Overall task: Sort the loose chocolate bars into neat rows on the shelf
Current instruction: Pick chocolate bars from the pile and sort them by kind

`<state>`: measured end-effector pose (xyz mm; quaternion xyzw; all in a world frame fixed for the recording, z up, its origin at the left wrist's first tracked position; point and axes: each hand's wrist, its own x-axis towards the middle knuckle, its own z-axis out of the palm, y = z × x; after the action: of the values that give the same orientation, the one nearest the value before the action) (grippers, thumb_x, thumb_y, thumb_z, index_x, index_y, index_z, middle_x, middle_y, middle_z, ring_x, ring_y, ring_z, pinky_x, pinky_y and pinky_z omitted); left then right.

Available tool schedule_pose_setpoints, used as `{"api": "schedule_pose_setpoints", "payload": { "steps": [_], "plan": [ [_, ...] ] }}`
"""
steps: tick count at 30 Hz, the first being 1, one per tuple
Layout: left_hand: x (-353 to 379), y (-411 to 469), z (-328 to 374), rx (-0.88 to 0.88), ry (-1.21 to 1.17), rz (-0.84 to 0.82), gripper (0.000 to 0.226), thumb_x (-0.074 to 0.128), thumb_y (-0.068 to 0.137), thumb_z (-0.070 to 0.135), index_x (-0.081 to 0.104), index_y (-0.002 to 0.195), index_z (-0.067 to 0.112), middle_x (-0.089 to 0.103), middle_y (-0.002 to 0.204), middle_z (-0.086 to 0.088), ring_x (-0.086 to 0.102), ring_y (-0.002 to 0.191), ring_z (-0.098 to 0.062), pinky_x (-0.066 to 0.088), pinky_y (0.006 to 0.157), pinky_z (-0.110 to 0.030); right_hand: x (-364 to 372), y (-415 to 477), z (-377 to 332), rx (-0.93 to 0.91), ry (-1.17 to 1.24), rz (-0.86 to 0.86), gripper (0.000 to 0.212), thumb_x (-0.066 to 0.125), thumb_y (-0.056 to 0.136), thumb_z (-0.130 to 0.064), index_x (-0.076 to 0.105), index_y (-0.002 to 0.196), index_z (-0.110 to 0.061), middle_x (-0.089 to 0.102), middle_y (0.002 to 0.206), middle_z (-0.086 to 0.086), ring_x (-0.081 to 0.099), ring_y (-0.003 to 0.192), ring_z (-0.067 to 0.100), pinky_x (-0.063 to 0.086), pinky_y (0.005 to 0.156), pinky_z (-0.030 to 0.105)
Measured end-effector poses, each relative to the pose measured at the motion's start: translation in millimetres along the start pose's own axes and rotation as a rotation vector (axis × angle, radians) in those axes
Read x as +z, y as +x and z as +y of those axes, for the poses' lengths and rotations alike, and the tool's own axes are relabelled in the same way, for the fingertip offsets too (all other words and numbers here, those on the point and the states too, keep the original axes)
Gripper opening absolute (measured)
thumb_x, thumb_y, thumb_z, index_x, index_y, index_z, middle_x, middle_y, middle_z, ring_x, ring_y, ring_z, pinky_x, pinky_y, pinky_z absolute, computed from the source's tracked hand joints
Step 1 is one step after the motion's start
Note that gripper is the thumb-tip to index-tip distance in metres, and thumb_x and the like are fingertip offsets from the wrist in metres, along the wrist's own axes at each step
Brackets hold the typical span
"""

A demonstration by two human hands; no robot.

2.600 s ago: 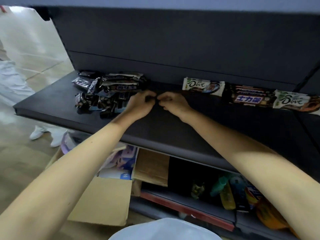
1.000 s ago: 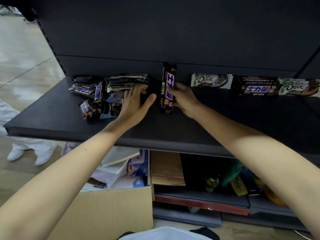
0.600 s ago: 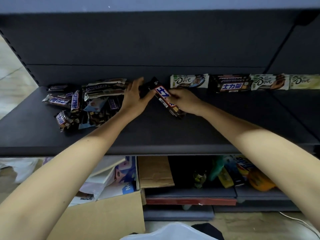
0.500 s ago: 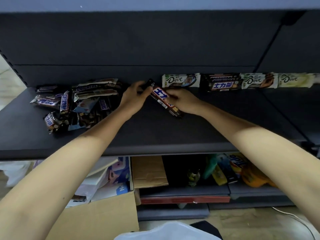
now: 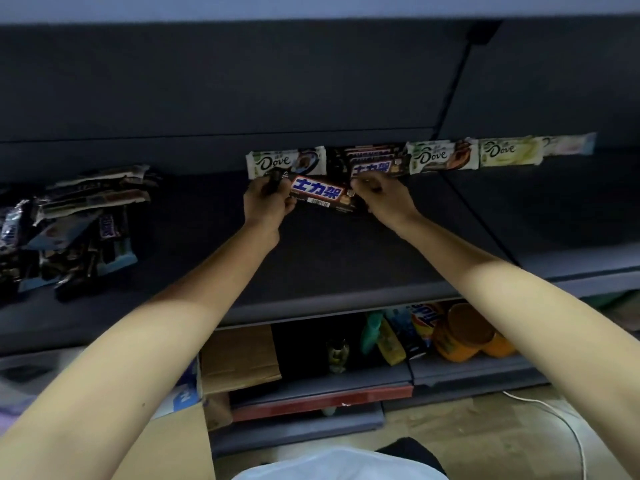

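Observation:
Both hands hold one brown Snickers bar [image 5: 320, 195] level above the dark shelf [image 5: 332, 258]. My left hand [image 5: 266, 202] pinches its left end and my right hand [image 5: 384, 195] pinches its right end. The bar hangs just in front of the row along the back wall: a white Dove bar [image 5: 277, 162], a stack of Snickers bars [image 5: 372, 161], another Dove bar [image 5: 438, 156], a pale green Dove bar [image 5: 509, 151] and a pale bar [image 5: 571, 144]. A loose pile of chocolate bars [image 5: 69, 226] lies at the shelf's left.
Below the shelf, a lower shelf [image 5: 467, 372] carries an orange jar [image 5: 460, 334] and colourful bottles [image 5: 391, 334]. Cardboard boxes [image 5: 239, 355] stand on the floor at lower left. A white cable [image 5: 561, 424] trails on the floor at right.
The Snickers bar has gone from tilted near the loose pile to level, carried right to the front of the back row. Both hands moved right with it; my view shifted right.

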<state>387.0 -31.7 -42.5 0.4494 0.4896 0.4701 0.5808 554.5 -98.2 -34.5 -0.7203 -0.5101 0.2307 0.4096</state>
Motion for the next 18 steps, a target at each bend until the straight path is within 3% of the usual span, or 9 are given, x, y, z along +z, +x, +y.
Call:
{"api": "schedule_pose_setpoints", "payload": {
  "steps": [2, 5, 9, 13, 16, 18],
  "plan": [
    [20, -3, -5, -0.01, -0.037, 0.008, 0.021, 0.051, 0.095, 0.014, 0.053, 0.115, 0.008, 0.058, 0.086, 0.003, 0.056, 0.075, -0.005, 0.051, 0.067, -0.016, -12, 2, 15, 0.08, 0.035, 0.028, 0.034, 0.049, 0.094, -0.037, 0.059, 0.116, -0.014, 0.063, 0.115, 0.007, 0.059, 0.093, 0.016, 0.053, 0.084, 0.035],
    [48, -6, -11, -0.024, -0.07, 0.029, 0.024, 0.051, 0.094, 0.015, 0.054, 0.117, 0.007, 0.06, 0.094, -0.001, 0.056, 0.075, -0.006, 0.05, 0.064, -0.015, -28, 3, 28, 0.169, 0.115, 0.05, 0.037, 0.048, 0.094, -0.04, 0.063, 0.107, -0.009, 0.065, 0.096, 0.01, 0.055, 0.066, 0.012, 0.048, 0.064, 0.028],
    [79, -8, -16, -0.018, -0.108, 0.051, 0.023, 0.051, 0.094, 0.015, 0.053, 0.117, 0.009, 0.06, 0.102, -0.004, 0.058, 0.082, -0.007, 0.049, 0.064, -0.015, -48, 10, 38, 0.217, 0.12, 0.088, 0.045, 0.043, 0.095, -0.044, 0.064, 0.105, -0.006, 0.056, 0.078, 0.001, 0.052, 0.072, 0.015, 0.043, 0.07, 0.033],
    [99, -11, -17, 0.004, -0.108, 0.088, 0.019, 0.05, 0.095, 0.015, 0.052, 0.113, 0.01, 0.059, 0.094, 0.0, 0.059, 0.082, -0.009, 0.05, 0.067, -0.016, -65, 19, 47, 0.255, 0.191, 0.084, 0.033, 0.04, 0.096, -0.043, 0.057, 0.084, -0.017, 0.052, 0.077, -0.002, 0.049, 0.068, 0.011, 0.04, 0.059, 0.025],
    [106, -11, -20, 0.027, 0.056, 0.066, 0.018, 0.049, 0.095, 0.019, 0.055, 0.109, 0.009, 0.059, 0.085, 0.002, 0.059, 0.079, -0.01, 0.053, 0.075, -0.024, -72, 25, 51, 0.275, 0.287, 0.051, 0.025, 0.042, 0.097, -0.036, 0.056, 0.103, -0.016, 0.059, 0.095, 0.001, 0.054, 0.068, 0.009, 0.047, 0.061, 0.022],
    [107, -9, -21, 0.08, 0.244, 0.05, 0.015, 0.047, 0.096, 0.023, 0.056, 0.098, 0.012, 0.06, 0.085, 0.0, 0.061, 0.085, -0.017, 0.053, 0.08, -0.031, -74, 28, 54, 0.292, 0.394, 0.027, 0.017, 0.045, 0.097, -0.031, 0.053, 0.102, -0.017, 0.06, 0.104, 0.004, 0.059, 0.075, 0.012, 0.053, 0.069, 0.022]
  ]
}}
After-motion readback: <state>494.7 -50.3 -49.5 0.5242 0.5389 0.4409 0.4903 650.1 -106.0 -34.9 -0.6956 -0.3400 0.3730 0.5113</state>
